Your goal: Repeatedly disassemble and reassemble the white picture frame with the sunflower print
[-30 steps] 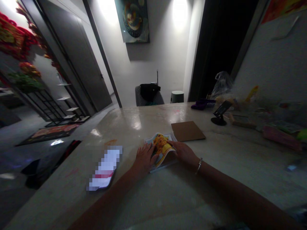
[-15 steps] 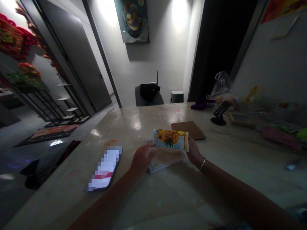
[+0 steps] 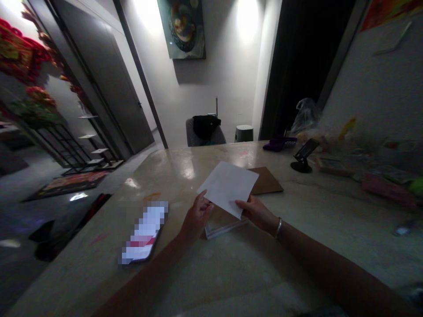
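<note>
The sunflower picture (image 3: 228, 185) is tilted with its plain white back toward me, so its printed face is hidden. My right hand (image 3: 261, 213) grips the near right edge, thumb on top and fingers underneath. At the near left corner, my left hand (image 3: 196, 215) has its fingertips closed against the sheet's edge. Below the picture, a pale rectangular frame (image 3: 224, 230) lies on the table, mostly covered. Partly behind the sheet is a flat brown board (image 3: 269, 180).
A phone (image 3: 145, 233) with a lit screen lies left on the glossy table (image 3: 211, 281). To the right stand a black phone stand (image 3: 304, 156), a purple item (image 3: 277, 144), a clear plastic bag (image 3: 307, 116) and a pink item (image 3: 386, 189). A chair (image 3: 205, 130) is beyond the far edge.
The picture has turned over, from its sunflower face to its white back. My right hand has shifted slightly left and now has its thumb on the sheet. The frame and board stay put.
</note>
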{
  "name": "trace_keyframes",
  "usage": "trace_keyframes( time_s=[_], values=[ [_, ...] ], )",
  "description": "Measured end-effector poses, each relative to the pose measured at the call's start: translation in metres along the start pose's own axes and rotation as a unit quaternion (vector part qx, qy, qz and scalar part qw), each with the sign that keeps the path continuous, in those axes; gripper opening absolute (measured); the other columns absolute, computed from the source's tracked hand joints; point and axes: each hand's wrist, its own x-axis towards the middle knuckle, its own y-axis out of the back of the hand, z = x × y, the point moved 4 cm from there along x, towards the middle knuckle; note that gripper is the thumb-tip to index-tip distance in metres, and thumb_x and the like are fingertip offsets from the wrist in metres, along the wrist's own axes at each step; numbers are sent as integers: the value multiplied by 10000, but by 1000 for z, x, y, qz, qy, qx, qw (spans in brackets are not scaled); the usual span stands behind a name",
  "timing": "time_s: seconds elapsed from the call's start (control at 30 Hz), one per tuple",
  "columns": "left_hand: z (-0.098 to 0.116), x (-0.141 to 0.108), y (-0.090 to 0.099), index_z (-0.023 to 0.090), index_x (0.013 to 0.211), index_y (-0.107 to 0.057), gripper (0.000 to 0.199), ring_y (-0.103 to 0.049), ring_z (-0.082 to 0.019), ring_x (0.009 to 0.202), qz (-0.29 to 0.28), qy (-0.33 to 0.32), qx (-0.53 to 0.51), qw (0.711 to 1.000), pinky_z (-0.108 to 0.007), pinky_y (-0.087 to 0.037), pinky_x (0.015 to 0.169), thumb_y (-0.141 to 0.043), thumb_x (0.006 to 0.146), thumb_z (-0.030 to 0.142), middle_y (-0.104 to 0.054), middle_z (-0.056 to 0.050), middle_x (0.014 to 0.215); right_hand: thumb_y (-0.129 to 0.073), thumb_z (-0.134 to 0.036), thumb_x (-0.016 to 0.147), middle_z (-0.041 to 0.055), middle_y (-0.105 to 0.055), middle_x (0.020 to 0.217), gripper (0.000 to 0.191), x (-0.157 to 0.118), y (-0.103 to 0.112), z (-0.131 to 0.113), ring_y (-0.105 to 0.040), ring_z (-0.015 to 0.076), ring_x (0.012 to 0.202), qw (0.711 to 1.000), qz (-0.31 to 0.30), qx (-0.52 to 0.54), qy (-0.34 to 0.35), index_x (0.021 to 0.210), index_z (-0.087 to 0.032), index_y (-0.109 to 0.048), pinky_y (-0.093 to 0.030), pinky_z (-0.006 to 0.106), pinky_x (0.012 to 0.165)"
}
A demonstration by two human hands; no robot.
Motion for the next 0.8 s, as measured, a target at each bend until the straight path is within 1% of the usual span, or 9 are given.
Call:
trace_keyframes(
  time_s=[0.1, 0.17, 0.27, 0.37, 0.5, 0.57, 0.63, 0.7, 0.8],
  values=[
    [2, -1, 0, 174, 1151, -485, 452, -605, -183, 848, -8, 9, 26, 1000, -307, -459, 760, -484, 757, 395, -646, -58, 965, -697, -283, 608, 45, -643, 895, 378, -4, -11, 3, -604, 169, 770, 997, -72, -24, -7, 932, -159, -547, -480, 298, 699],
    [3, -1, 2, 168, 1046, -559, 390, -601, -184, 830, 2, 15, 36, 999, -298, -459, 739, -479, 756, 417, -642, -63, 960, -691, -310, 626, 32, -641, 848, 353, -5, -12, 3, -597, 152, 723, 996, -82, -30, -8, 915, -162, -554, -475, 274, 653],
    [6, 1, 8, 169, 928, -592, 319, -591, -181, 827, 30, 11, 39, 999, -289, -447, 736, -478, 756, 413, -645, -48, 903, -631, -386, 690, 21, -633, 823, 323, -4, -8, -1, -588, 128, 683, 998, -62, 2, -5, 925, -183, -542, -459, 237, 593],
    [7, 3, 14, 177, 801, -594, 244, -579, -172, 807, 54, 2, 33, 998, -278, -434, 736, -457, 760, 375, -641, -21, 819, -555, -419, 748, 26, -627, 855, 291, 1, 1, -6, -592, 128, 708, 999, -31, 28, -6, 937, -199, -538, -454, 227, 577],
    [2, 5, 18, 179, 731, -571, 161, -560, -158, 725, 71, 17, 17, 997, -259, -428, 671, -448, 703, 278, -602, 4, 723, -494, -457, 773, 12, -622, 785, 287, 8, 21, -8, -571, 107, 647, 997, 65, 33, -14, 881, -197, -556, -399, 183, 479],
    [-2, 6, 19, 180, 718, -554, 141, -543, -146, 665, 70, 31, 11, 997, -246, -418, 618, -435, 663, 230, -574, 15, 683, -504, -475, 756, 1, -615, 742, 299, 10, 29, -8, -554, 103, 606, 995, 98, 23, -2, 853, -197, -558, -383, 183, 460],
    [-4, 6, 19, 180, 719, -546, 153, -524, -136, 636, 72, 34, 16, 997, -239, -407, 592, -415, 643, 196, -555, 21, 666, -551, -469, 714, -9, -609, 715, 299, 11, 34, -9, -538, 105, 576, 993, 120, -8, 18, 832, -195, -557, -391, 196, 469],
    [-5, 6, 18, 179, 766, -557, 194, -507, -129, 611, 76, 34, 29, 996, -236, -398, 575, -399, 653, 184, -537, 26, 652, -610, -435, 660, -10, -612, 714, 302, 10, 35, -12, -538, 111, 578, 989, 127, -63, 40, 823, -184, -561, -411, 212, 505],
    [-8, 8, 16, 179, 970, -553, 299, -498, -123, 580, 68, 40, 35, 996, -235, -397, 552, -414, 708, 224, -512, 36, 629, -640, -377, 627, 14, -634, 769, 297, 10, 34, -18, -570, 133, 652, 976, 116, -169, 78, 820, -162, -573, -435, 235, 586]
  ],
)
